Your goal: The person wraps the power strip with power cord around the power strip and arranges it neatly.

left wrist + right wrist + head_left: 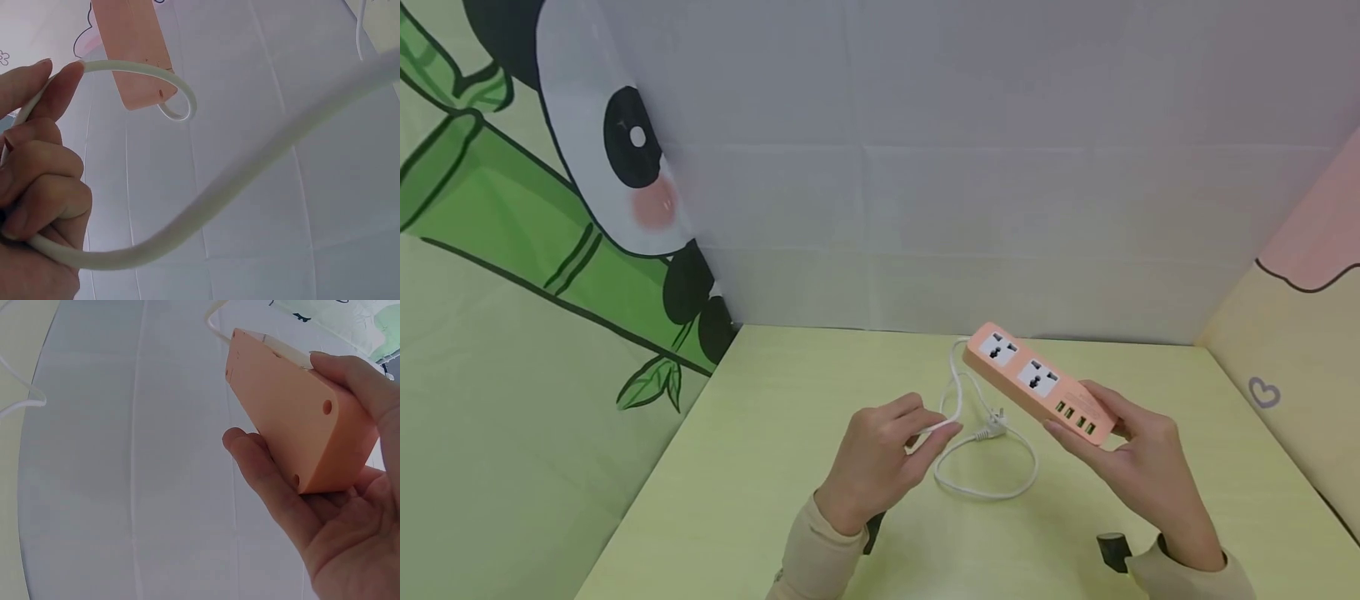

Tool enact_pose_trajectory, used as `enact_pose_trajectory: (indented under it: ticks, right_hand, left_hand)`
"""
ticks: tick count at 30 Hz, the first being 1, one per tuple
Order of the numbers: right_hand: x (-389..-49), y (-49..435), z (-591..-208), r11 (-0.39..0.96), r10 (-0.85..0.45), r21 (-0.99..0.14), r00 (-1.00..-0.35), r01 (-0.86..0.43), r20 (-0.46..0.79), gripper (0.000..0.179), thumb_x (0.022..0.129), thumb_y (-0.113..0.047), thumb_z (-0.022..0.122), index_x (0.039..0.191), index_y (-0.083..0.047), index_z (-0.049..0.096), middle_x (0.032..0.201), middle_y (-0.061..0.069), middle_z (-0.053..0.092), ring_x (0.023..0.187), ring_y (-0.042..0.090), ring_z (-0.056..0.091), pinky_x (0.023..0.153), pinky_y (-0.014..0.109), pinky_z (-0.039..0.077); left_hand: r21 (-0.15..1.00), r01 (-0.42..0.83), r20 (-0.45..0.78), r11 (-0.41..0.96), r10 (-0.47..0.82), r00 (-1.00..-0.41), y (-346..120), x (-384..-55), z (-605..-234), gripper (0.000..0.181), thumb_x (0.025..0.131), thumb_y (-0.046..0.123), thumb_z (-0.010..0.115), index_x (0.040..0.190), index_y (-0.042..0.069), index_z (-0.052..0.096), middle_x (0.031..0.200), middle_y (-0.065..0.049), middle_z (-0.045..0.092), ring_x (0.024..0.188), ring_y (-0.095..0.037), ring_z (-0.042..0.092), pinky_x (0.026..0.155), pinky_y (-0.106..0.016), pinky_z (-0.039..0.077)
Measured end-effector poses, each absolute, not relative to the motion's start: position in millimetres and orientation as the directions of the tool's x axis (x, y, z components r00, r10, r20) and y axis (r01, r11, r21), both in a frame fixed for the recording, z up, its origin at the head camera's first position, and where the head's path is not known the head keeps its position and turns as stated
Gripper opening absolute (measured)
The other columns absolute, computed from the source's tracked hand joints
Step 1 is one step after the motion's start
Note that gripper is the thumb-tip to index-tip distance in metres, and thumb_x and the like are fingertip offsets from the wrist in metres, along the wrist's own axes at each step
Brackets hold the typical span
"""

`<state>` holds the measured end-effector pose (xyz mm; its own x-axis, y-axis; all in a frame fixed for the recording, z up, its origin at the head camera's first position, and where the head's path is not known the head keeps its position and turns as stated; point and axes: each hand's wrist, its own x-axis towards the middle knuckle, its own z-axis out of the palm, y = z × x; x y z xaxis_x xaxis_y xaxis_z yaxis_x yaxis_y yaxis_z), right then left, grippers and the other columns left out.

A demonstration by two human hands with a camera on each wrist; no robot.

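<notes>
An orange power strip point(1028, 379) with two white sockets and several USB ports is held up by my right hand point(1142, 454), thumb and fingers gripping its near end along both long sides. Its underside point(281, 412) shows in the right wrist view. From the far end runs a white cord point(957, 379), which my left hand point(887, 454) pinches between thumb and forefinger. In the left wrist view the other fingers curl round the cord point(156, 244) as well. Below the strip, the white plug point(995, 423) and a loop of cord appear over the table.
The pale yellow-green table point(760, 400) reaches back to a grey wall sheet point(925, 208). A side panel with a panda and bamboo picture point(587, 267) stands at the left, and a cream and pink panel point(1292, 350) at the right.
</notes>
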<state>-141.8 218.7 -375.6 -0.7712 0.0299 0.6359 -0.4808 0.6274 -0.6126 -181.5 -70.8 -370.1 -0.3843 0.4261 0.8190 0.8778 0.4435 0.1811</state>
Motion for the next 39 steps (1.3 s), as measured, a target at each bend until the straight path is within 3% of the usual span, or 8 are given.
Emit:
enact_pose_trajectory:
  ticks: [8,14,29,39]
  right_hand:
    - [-142.1,219.5,-376.9,0.629,-0.024,-0.598,-0.782,-0.496,0.623,0.057,0.068,0.000,0.091,0.120,-0.013,0.073,0.092,-0.012,0.070,0.071,0.000,0.057,0.060,0.011,0.045]
    - [-142.7,218.6,-377.3,0.617,-0.057,-0.599,-0.788,-0.511,0.613,0.057,0.069,0.000,0.091,0.121,-0.013,0.072,0.093,-0.010,0.071,0.071,0.001,0.058,0.060,0.012,0.046]
    - [-141.6,220.4,-376.9,0.631,-0.146,-0.589,-0.823,-0.504,0.549,0.055,0.075,-0.007,0.089,0.125,-0.021,0.069,0.101,-0.010,0.073,0.077,0.001,0.062,0.066,0.013,0.050]
    - [-140.4,221.3,-377.7,0.618,-0.205,-0.611,-0.852,-0.494,0.481,0.053,0.077,-0.011,0.089,0.126,-0.013,0.069,0.097,-0.007,0.074,0.075,0.003,0.061,0.065,0.016,0.049]
  left_hand:
    - [0.196,0.898,0.837,0.394,0.410,-0.362,-72.2,-181.6,-367.8,0.013,0.091,0.020,0.077,0.081,0.013,0.076,0.062,0.006,0.045,0.054,0.001,0.037,0.053,-0.005,0.029]
    - [0.196,0.912,0.848,0.362,0.404,-0.343,-72.7,-183.0,-368.1,0.023,0.099,0.027,0.069,0.081,0.013,0.074,0.062,0.006,0.043,0.053,0.001,0.036,0.052,-0.004,0.028]
    - [0.219,0.924,0.867,0.313,0.373,-0.331,-75.3,-186.6,-366.0,0.032,0.101,0.032,0.062,0.081,0.012,0.073,0.061,0.006,0.041,0.053,0.002,0.033,0.050,-0.006,0.027]
    - [0.242,0.921,0.867,0.304,0.358,-0.346,-78.4,-188.6,-365.7,0.031,0.102,0.033,0.061,0.083,0.011,0.074,0.061,0.005,0.041,0.053,0.001,0.031,0.049,-0.008,0.025]
